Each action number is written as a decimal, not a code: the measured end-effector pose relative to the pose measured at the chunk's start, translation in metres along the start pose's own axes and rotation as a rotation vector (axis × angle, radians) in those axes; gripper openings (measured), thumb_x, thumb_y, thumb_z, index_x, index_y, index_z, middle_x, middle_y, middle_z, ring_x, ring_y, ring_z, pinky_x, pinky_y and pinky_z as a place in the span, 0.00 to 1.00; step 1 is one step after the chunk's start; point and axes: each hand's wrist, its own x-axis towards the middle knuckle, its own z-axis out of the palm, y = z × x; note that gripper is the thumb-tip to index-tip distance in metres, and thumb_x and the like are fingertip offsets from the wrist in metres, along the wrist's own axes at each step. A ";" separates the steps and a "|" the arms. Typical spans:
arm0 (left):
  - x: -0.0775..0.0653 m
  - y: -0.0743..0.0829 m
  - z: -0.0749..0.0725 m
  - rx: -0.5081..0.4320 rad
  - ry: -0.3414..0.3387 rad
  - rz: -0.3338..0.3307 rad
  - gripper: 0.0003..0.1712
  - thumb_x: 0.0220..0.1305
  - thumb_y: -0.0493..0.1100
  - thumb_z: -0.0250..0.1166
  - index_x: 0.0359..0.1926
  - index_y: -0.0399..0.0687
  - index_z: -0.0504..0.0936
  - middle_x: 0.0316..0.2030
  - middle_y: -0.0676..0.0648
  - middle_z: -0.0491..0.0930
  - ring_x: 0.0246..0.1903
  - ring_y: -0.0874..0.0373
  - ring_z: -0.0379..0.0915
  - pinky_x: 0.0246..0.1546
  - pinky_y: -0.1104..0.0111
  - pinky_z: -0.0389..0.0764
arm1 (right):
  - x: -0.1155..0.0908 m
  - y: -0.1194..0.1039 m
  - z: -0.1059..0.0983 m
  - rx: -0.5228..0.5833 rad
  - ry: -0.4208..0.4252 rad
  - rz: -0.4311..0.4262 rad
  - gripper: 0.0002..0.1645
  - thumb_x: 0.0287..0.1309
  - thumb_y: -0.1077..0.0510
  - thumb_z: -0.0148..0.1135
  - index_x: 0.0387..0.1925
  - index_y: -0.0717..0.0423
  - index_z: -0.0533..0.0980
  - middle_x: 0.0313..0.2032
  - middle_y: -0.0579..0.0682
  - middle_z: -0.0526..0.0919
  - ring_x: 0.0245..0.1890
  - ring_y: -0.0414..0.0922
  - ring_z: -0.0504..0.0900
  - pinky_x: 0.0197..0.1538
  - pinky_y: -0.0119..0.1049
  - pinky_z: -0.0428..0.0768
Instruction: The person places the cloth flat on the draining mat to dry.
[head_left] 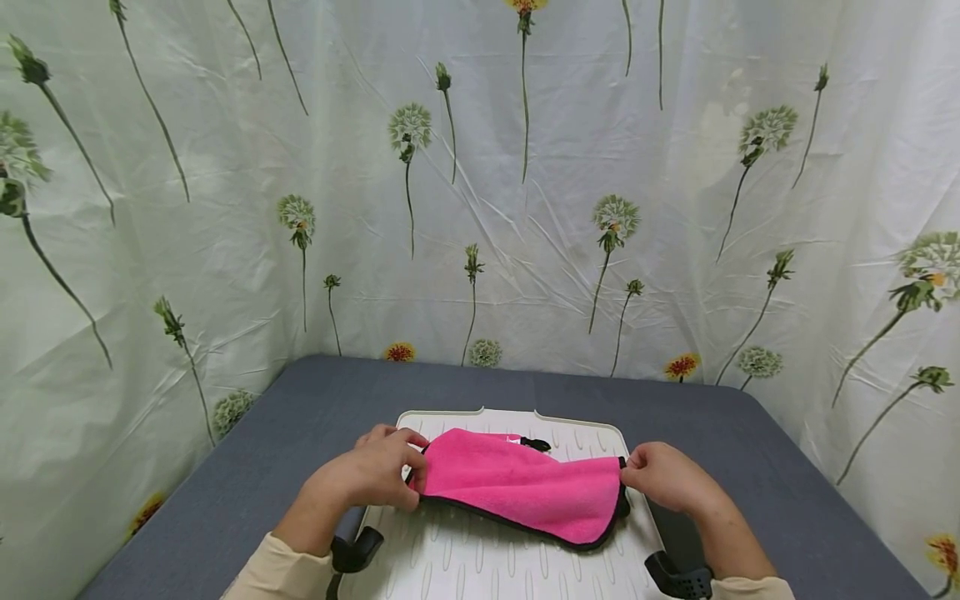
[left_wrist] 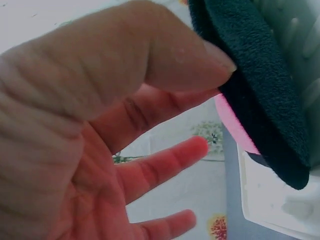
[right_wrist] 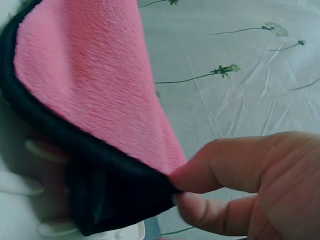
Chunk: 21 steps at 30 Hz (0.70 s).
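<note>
A pink plush towel [head_left: 517, 483] with black edging is spread crosswise above a white ribbed tray [head_left: 450, 550]. It looks folded, and a label and a black loop show at its far edge. My left hand [head_left: 382, 471] pinches its left end between thumb and index finger; in the left wrist view the other fingers of the hand [left_wrist: 95, 135] stay apart from the cloth. There the towel's dark underside [left_wrist: 255, 75] faces the camera. At the right end, my right hand [head_left: 667, 477] pinches a corner; the thumb and finger grip it close up in the right wrist view, with the dark side hanging below.
The tray lies on a dark grey table [head_left: 352, 387] with rounded far corners. A pale curtain [head_left: 480, 200] printed with dandelions hangs behind and along both sides. Black wrist straps [head_left: 356, 550] are on both forearms.
</note>
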 end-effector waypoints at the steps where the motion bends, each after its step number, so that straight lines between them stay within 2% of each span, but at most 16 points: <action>1: -0.001 0.000 -0.001 -0.009 -0.010 -0.006 0.15 0.43 0.37 0.70 0.16 0.65 0.78 0.59 0.48 0.77 0.64 0.35 0.60 0.57 0.34 0.66 | 0.000 0.000 0.001 -0.003 -0.009 -0.002 0.17 0.55 0.59 0.62 0.16 0.51 0.66 0.15 0.41 0.60 0.18 0.39 0.57 0.24 0.32 0.55; 5: -0.003 -0.001 -0.003 -0.032 -0.051 -0.016 0.13 0.42 0.37 0.71 0.17 0.65 0.80 0.56 0.50 0.78 0.61 0.38 0.62 0.48 0.42 0.72 | -0.001 0.000 0.003 -0.017 -0.046 -0.029 0.18 0.50 0.61 0.60 0.13 0.48 0.63 0.14 0.39 0.58 0.17 0.38 0.54 0.24 0.32 0.52; 9: -0.004 0.000 -0.004 -0.053 -0.089 -0.013 0.10 0.41 0.38 0.70 0.18 0.62 0.82 0.55 0.50 0.78 0.60 0.41 0.62 0.41 0.51 0.74 | -0.003 0.000 0.003 -0.031 -0.049 -0.051 0.17 0.49 0.61 0.61 0.13 0.48 0.64 0.13 0.39 0.59 0.17 0.38 0.56 0.24 0.32 0.52; 15: -0.007 0.004 -0.006 -0.060 -0.137 -0.045 0.08 0.42 0.39 0.72 0.20 0.59 0.84 0.51 0.57 0.77 0.58 0.46 0.63 0.40 0.54 0.73 | -0.005 -0.002 0.000 -0.039 -0.070 -0.077 0.17 0.47 0.60 0.60 0.12 0.47 0.64 0.13 0.38 0.58 0.17 0.38 0.55 0.24 0.32 0.52; 21: -0.011 0.007 -0.010 -0.090 -0.171 -0.005 0.08 0.41 0.38 0.71 0.20 0.57 0.83 0.47 0.59 0.76 0.54 0.48 0.63 0.40 0.55 0.73 | -0.009 -0.007 -0.009 -0.036 -0.101 -0.071 0.20 0.50 0.60 0.58 0.11 0.46 0.60 0.13 0.38 0.55 0.18 0.38 0.51 0.24 0.32 0.49</action>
